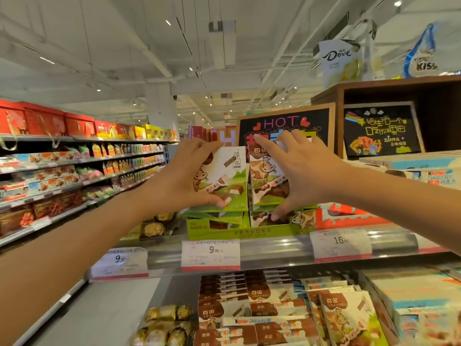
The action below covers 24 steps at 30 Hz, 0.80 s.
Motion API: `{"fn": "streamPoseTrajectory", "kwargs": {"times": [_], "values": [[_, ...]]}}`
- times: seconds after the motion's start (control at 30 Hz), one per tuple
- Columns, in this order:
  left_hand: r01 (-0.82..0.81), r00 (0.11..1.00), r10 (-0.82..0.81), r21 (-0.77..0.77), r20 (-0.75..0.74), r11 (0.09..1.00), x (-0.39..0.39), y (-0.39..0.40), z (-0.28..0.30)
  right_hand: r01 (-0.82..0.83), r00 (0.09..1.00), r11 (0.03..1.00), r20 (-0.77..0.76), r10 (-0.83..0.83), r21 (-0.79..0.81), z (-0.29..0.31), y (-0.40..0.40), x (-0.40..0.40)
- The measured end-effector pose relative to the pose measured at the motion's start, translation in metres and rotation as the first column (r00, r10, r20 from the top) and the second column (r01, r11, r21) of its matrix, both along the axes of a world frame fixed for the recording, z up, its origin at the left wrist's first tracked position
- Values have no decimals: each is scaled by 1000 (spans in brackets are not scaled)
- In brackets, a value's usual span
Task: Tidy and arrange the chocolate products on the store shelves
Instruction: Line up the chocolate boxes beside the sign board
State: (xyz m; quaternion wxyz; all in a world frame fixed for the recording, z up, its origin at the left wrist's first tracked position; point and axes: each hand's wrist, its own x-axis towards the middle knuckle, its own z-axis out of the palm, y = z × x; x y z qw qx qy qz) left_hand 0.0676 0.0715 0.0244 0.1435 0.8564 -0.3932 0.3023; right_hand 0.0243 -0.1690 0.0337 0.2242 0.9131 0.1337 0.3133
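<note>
Two cow-printed chocolate boxes stand above a green display tray (pixel 224 232) on the top shelf. My left hand (pixel 182 178) grips the left box (pixel 224 176), thumb at its lower edge and fingers over its top; this box is tilted. My right hand (pixel 301 171) holds the right box (pixel 264 176), fingers spread over its top and right side, thumb down at the tray. More of the same boxes lie flat in the tray under them. Further chocolate packs (pixel 269 308) fill the shelf below.
Price tags (pixel 210 254) line the shelf rail. Gold-wrapped chocolates (pixel 152 229) sit left of the tray, red and blue boxes (pixel 349 216) to its right. A HOT chalkboard sign (pixel 287 126) stands behind. An aisle with stocked shelves (pixel 62 183) runs along the left.
</note>
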Motion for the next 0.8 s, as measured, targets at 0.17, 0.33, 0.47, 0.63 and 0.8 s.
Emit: {"fn": "streamPoseTrajectory", "kwargs": {"times": [0.17,0.33,0.47,0.63,0.8], "values": [[-55,993,40,131,115,990,-1,-7,-3,-23,999,1000,44,22,2,-5,-6,3],[-130,992,128,147,21,981,0,-11,2,-64,996,995,70,60,70,-8,-8,11],[-215,975,222,208,-7,954,-6,-16,12,-101,995,970,43,93,221,-6,-4,14],[-197,964,237,281,-116,939,-7,-21,31,-149,979,897,-66,194,417,13,-5,14],[-224,942,296,357,-160,907,-2,-32,43,-74,931,924,-306,199,375,41,-12,18]]}}
